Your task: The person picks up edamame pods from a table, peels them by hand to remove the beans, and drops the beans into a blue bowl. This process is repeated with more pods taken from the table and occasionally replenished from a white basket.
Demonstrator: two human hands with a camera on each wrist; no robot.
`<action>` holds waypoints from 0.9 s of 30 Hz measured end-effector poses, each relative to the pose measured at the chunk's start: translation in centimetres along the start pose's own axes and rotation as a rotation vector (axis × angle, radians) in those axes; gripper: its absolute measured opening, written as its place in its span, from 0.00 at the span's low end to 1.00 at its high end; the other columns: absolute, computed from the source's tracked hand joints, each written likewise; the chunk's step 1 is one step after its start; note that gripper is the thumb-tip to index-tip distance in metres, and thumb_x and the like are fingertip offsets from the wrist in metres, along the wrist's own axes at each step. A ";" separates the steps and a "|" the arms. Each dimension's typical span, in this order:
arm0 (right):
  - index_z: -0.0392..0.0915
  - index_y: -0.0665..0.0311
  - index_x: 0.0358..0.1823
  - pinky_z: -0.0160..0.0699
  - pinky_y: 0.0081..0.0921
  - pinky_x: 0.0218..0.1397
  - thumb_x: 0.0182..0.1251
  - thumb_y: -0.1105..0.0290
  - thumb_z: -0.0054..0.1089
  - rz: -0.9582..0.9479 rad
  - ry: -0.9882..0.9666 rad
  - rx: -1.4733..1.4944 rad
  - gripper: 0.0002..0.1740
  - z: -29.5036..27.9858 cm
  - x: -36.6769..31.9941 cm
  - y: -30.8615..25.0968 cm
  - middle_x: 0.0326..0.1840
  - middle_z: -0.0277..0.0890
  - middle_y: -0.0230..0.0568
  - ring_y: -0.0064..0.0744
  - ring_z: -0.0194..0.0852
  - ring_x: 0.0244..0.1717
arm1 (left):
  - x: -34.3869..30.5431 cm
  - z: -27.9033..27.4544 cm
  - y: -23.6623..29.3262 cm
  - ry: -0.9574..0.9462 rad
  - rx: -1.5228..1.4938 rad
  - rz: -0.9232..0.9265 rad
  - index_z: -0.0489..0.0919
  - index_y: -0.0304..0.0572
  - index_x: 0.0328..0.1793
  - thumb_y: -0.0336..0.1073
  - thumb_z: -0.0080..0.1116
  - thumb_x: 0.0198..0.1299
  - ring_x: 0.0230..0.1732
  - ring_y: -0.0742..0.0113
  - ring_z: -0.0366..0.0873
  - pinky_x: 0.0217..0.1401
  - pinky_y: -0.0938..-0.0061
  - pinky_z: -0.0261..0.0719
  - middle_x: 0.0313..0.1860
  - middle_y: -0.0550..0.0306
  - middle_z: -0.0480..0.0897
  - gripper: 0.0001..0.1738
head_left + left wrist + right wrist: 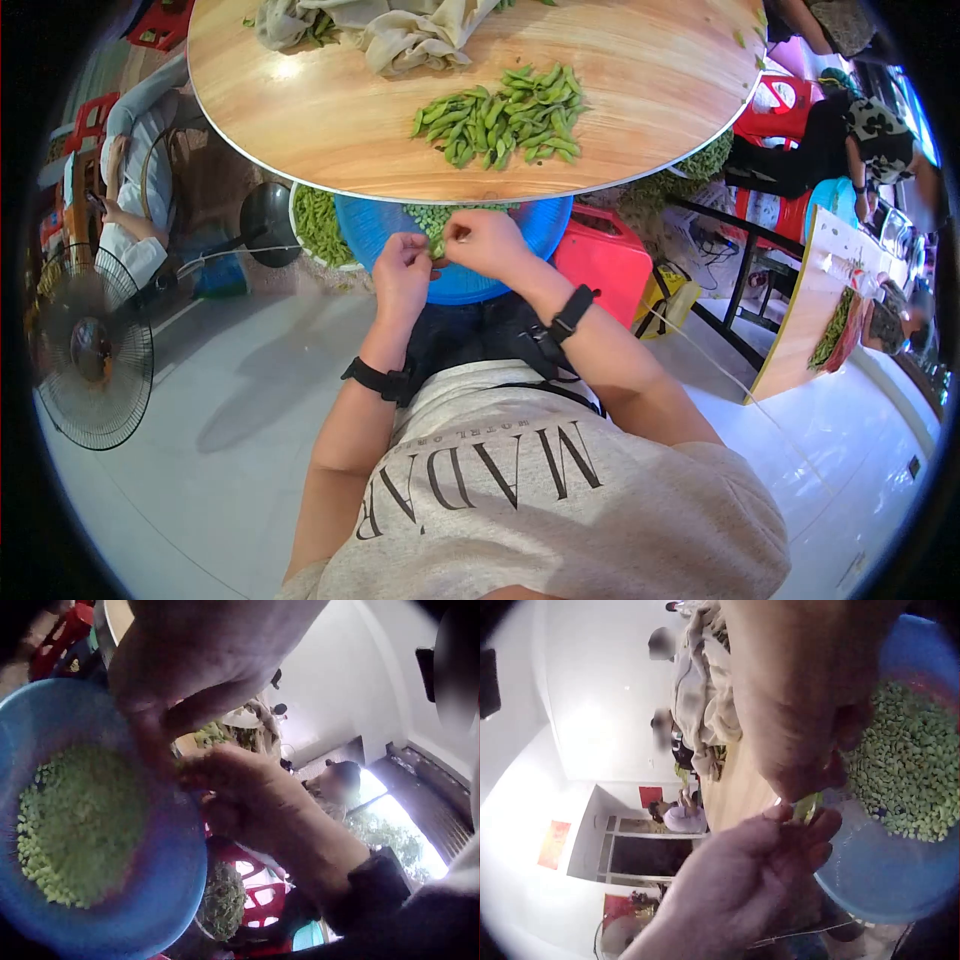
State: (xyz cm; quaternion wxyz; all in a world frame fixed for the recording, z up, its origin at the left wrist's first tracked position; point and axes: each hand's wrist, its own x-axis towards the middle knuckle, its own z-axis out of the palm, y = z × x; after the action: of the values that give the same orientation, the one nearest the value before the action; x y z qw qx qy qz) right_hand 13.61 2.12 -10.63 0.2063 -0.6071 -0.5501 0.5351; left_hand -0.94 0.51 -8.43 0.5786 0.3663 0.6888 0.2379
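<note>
Both hands meet above a blue basin (350, 225) below the table's edge. My left hand (400, 275) pinches a green pod (808, 808), which shows between the fingertips in the right wrist view. My right hand (492, 245) is close against it, fingers curled, its thumb and fingertips at the same pod. Shelled green beans (907, 765) cover part of the basin's bottom; they also show in the left wrist view (82, 825). A pile of whole pods (505, 115) lies on the wooden table (320, 130) beyond the hands.
A crumpled cloth (410, 40) lies at the table's far side. A bowl of green pods (322, 225) stands left of the basin, a red stool (605, 265) right of it. At the left is a fan (95, 345); other people sit on both sides.
</note>
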 end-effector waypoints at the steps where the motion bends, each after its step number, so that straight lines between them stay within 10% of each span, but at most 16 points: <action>1: 0.76 0.63 0.23 0.72 0.31 0.32 0.41 0.65 0.58 -0.043 0.036 0.115 0.10 -0.5 -0.3 0.2 0.24 0.75 0.44 0.42 0.75 0.29 | 0.1 -0.3 -0.1 -0.006 -0.048 -0.022 0.67 0.32 0.41 0.20 0.43 0.54 0.31 0.62 0.80 0.26 0.78 0.76 0.30 0.50 0.77 0.08; 27: 0.78 0.63 0.27 0.73 0.34 0.34 0.41 0.60 0.59 -0.071 -0.036 -0.006 0.15 1.8 -0.4 0.6 0.27 0.75 0.48 0.46 0.74 0.30 | 0.8 -1.1 -0.9 0.047 -0.244 -0.131 0.65 0.36 0.41 0.20 0.52 0.50 0.24 0.66 0.76 0.25 0.77 0.75 0.27 0.51 0.77 0.13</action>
State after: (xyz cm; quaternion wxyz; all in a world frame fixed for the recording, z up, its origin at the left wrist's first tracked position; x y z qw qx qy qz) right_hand 12.35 0.93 -11.60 0.2134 -0.5781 -0.5766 0.5365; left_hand -2.27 0.72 -9.37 0.6167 0.2419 0.6906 0.2901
